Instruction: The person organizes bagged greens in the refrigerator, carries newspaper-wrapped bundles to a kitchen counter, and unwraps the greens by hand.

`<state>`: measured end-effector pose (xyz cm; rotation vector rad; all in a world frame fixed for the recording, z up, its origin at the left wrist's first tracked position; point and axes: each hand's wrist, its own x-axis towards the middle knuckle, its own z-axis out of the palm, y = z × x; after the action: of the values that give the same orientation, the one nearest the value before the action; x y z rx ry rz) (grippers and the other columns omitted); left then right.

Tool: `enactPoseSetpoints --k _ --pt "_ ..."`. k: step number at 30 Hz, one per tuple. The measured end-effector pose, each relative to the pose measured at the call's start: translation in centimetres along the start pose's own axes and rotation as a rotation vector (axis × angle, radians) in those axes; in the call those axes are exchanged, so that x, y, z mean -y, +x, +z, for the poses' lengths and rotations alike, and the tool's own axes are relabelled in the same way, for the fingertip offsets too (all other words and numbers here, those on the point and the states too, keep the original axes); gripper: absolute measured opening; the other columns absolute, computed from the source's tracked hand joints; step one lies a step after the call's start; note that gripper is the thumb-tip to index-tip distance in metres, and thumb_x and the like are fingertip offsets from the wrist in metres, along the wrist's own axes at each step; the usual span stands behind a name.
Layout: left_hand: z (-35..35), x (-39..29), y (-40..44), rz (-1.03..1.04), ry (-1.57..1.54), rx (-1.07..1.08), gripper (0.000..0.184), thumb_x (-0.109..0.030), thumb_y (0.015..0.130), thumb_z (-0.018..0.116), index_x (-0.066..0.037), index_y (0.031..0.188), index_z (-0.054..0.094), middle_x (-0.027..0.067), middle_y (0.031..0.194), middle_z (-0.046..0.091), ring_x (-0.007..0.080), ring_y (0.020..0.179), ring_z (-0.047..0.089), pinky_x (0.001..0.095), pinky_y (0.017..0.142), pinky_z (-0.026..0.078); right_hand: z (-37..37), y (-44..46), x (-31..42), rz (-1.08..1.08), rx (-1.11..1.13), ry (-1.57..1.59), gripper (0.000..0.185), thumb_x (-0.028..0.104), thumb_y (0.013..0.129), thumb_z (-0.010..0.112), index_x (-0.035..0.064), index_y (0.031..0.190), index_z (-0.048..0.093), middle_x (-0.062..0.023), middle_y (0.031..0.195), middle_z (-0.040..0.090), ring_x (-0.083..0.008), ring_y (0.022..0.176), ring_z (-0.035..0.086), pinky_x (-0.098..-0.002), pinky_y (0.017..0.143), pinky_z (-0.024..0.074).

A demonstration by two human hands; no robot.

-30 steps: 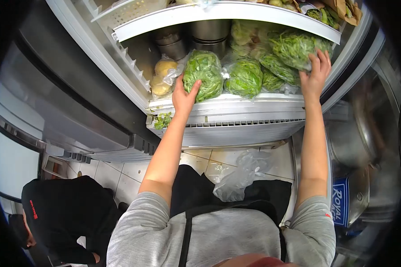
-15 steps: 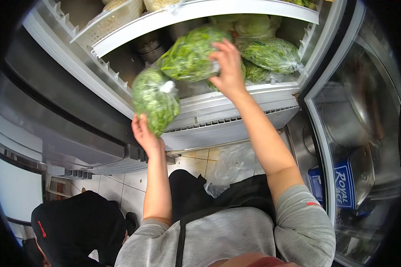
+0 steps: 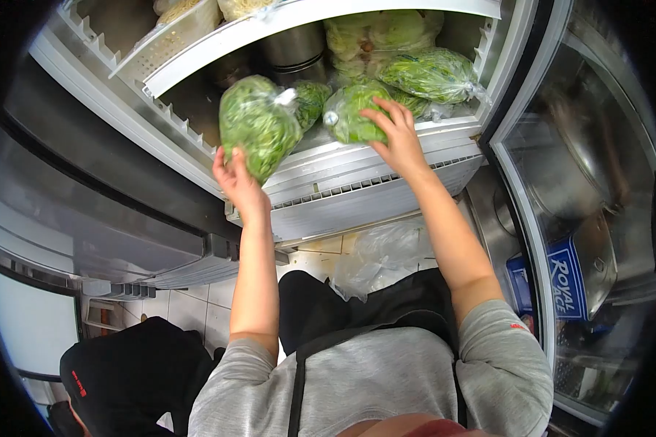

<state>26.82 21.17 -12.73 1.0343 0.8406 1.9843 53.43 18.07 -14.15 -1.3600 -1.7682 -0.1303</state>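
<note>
My left hand grips the lower end of a knotted clear bag of leafy greens, raised at the fridge's front edge. My right hand is closed over the right end of another bag of greens, with fingers on top and thumb at the near side. This second bag is low in the fridge compartment, its white knot facing left. A further bag of greens lies between them, partly hidden behind the left bag.
More bagged greens lie at the right, before bagged pale-green heads. A metal pot stands behind. The shelf's white edge crosses above. The glass door hangs open at right. A person in black is low at left.
My left hand has raised its bag slightly toward the fridge. My right hand has moved down and to the right. The bag it held high no longer blocks the view of the pot.
</note>
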Motion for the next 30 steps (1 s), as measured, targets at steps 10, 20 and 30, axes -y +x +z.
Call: enactPoseSetpoints --k 10,20,30 --pt "3.5 2.5 3.3 0.664 0.747 0.326 0.04 -0.021 0.085 0.06 0.001 0.115 0.045 0.0186 0.109 0.05 0.0301 0.102 0.049 0.0363 0.09 0.037 -7.1 -11.0 4.0 0.03 -0.037 0.246 0.055 0.001 0.06 0.065 0.0128 0.113 0.054 -0.0096 0.127 0.044 -0.0335 0.118 0.039 -0.0415 0.098 0.0343" --pt "11.1 2.9 2.6 0.667 1.23 0.669 0.037 -0.01 0.075 0.064 -0.009 0.111 0.054 0.0144 0.115 0.049 0.0341 0.108 0.045 0.0436 0.089 0.039 -11.8 -12.5 1.6 0.188 -0.344 0.329 0.052 0.0 0.06 0.066 0.0079 0.11 0.053 -0.0165 0.125 0.044 -0.03 0.118 0.042 -0.0395 0.097 0.0344" --pt "26.0 5.7 -4.1 1.049 1.171 1.011 0.064 -0.027 0.072 0.07 -0.021 0.129 0.041 0.0085 0.136 0.038 0.0325 0.125 0.036 0.0528 0.099 0.033 -12.2 -14.6 1.7 0.265 -0.284 0.35 0.05 -0.001 0.061 0.066 0.0079 0.109 0.053 -0.0161 0.125 0.044 -0.0304 0.118 0.042 -0.0392 0.097 0.0346"
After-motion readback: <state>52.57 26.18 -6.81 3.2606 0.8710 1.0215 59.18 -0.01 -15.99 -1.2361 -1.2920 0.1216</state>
